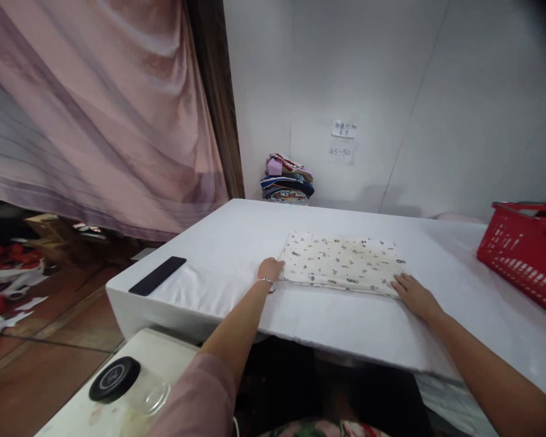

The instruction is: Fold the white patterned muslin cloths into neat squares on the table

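A folded cream cloth (pixel 343 262) with small grey and brown prints lies flat on the white-covered table (pixel 236 243). At its near left corner, my left hand (pixel 270 271), with a bracelet on the wrist, is closed on the edge. My right hand (pixel 415 296) rests at the near right corner, palm down, its fingers stretched out and touching the cloth's edge. The undersides of both hands are hidden.
A black phone-like slab (pixel 158 275) lies at the table's left end. A red plastic basket (pixel 523 243) stands at the right. Folded fabrics (pixel 287 179) are stacked by the wall. Lower left, a black-lidded jar (pixel 115 379) sits on a pale surface.
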Demonstrator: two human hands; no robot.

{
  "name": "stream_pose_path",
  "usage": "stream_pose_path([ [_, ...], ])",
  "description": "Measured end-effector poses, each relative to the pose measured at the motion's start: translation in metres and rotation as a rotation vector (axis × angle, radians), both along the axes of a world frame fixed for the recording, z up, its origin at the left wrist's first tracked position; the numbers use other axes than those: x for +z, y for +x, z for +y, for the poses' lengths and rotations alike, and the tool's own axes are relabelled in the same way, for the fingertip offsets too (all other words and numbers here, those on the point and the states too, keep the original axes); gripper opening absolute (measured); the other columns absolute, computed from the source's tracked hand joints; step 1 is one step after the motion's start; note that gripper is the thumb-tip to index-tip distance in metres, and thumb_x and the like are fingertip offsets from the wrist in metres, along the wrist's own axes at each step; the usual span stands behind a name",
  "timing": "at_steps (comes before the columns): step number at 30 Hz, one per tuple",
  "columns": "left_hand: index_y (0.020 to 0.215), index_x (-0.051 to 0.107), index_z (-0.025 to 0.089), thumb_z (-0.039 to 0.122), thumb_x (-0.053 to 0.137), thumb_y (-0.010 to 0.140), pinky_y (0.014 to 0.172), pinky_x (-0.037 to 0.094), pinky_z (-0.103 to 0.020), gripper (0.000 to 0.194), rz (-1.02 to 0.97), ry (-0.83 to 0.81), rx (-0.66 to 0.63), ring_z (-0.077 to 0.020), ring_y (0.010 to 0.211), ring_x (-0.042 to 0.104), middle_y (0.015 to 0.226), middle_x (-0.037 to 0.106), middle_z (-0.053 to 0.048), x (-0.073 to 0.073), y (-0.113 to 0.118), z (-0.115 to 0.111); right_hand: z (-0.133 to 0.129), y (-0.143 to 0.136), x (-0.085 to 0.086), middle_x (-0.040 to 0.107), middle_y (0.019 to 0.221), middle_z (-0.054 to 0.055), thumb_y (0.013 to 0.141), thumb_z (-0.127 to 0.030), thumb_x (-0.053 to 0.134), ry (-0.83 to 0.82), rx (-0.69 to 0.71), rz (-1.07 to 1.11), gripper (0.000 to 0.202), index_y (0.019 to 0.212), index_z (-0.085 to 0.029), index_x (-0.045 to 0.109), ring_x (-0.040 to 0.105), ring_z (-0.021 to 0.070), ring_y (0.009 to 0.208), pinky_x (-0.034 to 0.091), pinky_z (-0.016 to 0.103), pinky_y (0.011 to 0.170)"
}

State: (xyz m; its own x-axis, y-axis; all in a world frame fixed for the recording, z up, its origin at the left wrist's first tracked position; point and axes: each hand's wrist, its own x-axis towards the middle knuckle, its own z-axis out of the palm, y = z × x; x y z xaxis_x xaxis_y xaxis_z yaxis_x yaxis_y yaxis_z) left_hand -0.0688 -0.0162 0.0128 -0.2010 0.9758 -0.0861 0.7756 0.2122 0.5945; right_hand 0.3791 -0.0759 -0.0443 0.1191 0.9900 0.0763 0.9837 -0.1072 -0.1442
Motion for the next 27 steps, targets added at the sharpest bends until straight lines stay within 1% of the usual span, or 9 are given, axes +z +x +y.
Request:
stream_pose_path([
  [3, 0.072, 0.060, 0.017, 0.038, 0.049, 0.076, 0.063, 0.041, -0.026, 0.024, 0.012, -0.019, 0.000, -0.0196, 0.079, 0.062, 0.084, 0.068, -0.008, 0.000, -0.003, 0.001, -0.002, -0.003, -0.001, 0.035, 0.142, 0.007, 0.088, -0.048, 0.023, 0.000, -0.020, 0.017, 0.056, 0.131, -0.018, 0.044, 0.024, 0.0238, 0.133, 0.029, 0.040, 0.105],
  [7, 0.072, 0.061, 0.017, 0.034, 0.047, 0.077, 0.065, 0.041, -0.027, 0.023, 0.020, -0.044, -0.010, -0.0200, 0.080, 0.062, 0.086, 0.068, -0.009, 0.001, -0.006, -0.001, -0.002, 0.000, 0.006, 0.037, 0.140, 0.007, 0.087, -0.050, 0.024, -0.007, -0.011, 0.041, 0.055, 0.127, -0.020, 0.048, 0.028, 0.0245, 0.131, 0.033, 0.041, 0.102],
  [10, 0.080, 0.061, 0.018, 0.032, 0.048, 0.076, 0.066, 0.041, -0.027, 0.020, 0.033, -0.040, 0.005, -0.0208, 0.084, 0.061, 0.091, 0.067, -0.009, 0.002, -0.006, -0.004, -0.006, 0.002, 0.010, 0.043, 0.136, 0.007, 0.088, -0.050, 0.023, 0.032, -0.014, 0.034, 0.052, 0.122, -0.023, 0.052, 0.033, 0.0255, 0.128, 0.035, 0.044, 0.099],
  [12, 0.085, 0.060, 0.018, 0.032, 0.050, 0.075, 0.068, 0.041, -0.028, 0.020, 0.042, -0.029, 0.017, -0.0217, 0.088, 0.060, 0.095, 0.066, -0.009, 0.002, -0.005, -0.005, -0.010, 0.002, 0.013, 0.043, 0.136, 0.007, 0.088, -0.048, 0.024, 0.041, -0.040, 0.027, 0.051, 0.122, -0.023, 0.052, 0.035, 0.0261, 0.127, 0.035, 0.046, 0.098],
  [15, 0.088, 0.059, 0.019, 0.035, 0.049, 0.076, 0.069, 0.041, -0.029, 0.022, 0.046, -0.020, 0.018, -0.0226, 0.089, 0.060, 0.097, 0.066, -0.009, 0.005, -0.003, -0.007, -0.016, -0.005, 0.020, 0.041, 0.137, 0.007, 0.088, -0.048, 0.024, 0.061, -0.062, 0.001, 0.050, 0.120, -0.023, 0.054, 0.031, 0.0292, 0.128, 0.032, 0.052, 0.098],
  [17, 0.089, 0.059, 0.020, 0.040, 0.045, 0.079, 0.070, 0.041, -0.030, 0.027, 0.044, -0.006, 0.017, -0.0225, 0.091, 0.059, 0.098, 0.065, -0.009, 0.006, -0.001, -0.010, -0.020, -0.016, 0.025, 0.043, 0.136, 0.007, 0.088, -0.048, 0.023, 0.123, -0.014, -0.004, 0.050, 0.119, -0.023, 0.054, 0.028, 0.0297, 0.130, 0.029, 0.053, 0.099],
  [21, 0.095, 0.055, 0.020, 0.051, 0.044, 0.079, 0.069, 0.041, -0.029, 0.037, 0.037, 0.037, 0.033, -0.0219, 0.091, 0.059, 0.099, 0.065, -0.009, 0.007, 0.000, -0.022, -0.024, -0.046, 0.032, 0.051, 0.129, 0.007, 0.088, -0.045, 0.028, 0.213, 0.210, 0.127, 0.049, 0.120, -0.019, 0.055, 0.033, 0.0237, 0.128, 0.029, 0.042, 0.104],
  [24, 0.091, 0.055, 0.019, 0.050, 0.048, 0.075, 0.065, 0.040, -0.028, 0.035, 0.077, 0.010, 0.013, -0.0222, 0.086, 0.060, 0.094, 0.065, -0.008, 0.006, -0.002, -0.028, -0.025, -0.070, 0.032, 0.053, 0.127, 0.005, 0.087, -0.047, 0.033, 0.220, 0.321, 0.203, 0.048, 0.120, -0.021, 0.056, 0.035, 0.0246, 0.127, 0.029, 0.044, 0.104],
  [27, 0.081, 0.055, 0.018, 0.050, 0.049, 0.074, 0.061, 0.039, -0.027, 0.033, 0.098, -0.044, -0.037, -0.0213, 0.081, 0.060, 0.088, 0.065, -0.008, 0.006, -0.005, -0.025, -0.024, -0.094, 0.034, 0.052, 0.128, 0.004, 0.086, -0.048, 0.036, 0.212, 0.403, 0.223, 0.048, 0.121, -0.023, 0.055, 0.033, 0.0257, 0.128, 0.028, 0.046, 0.104],
])
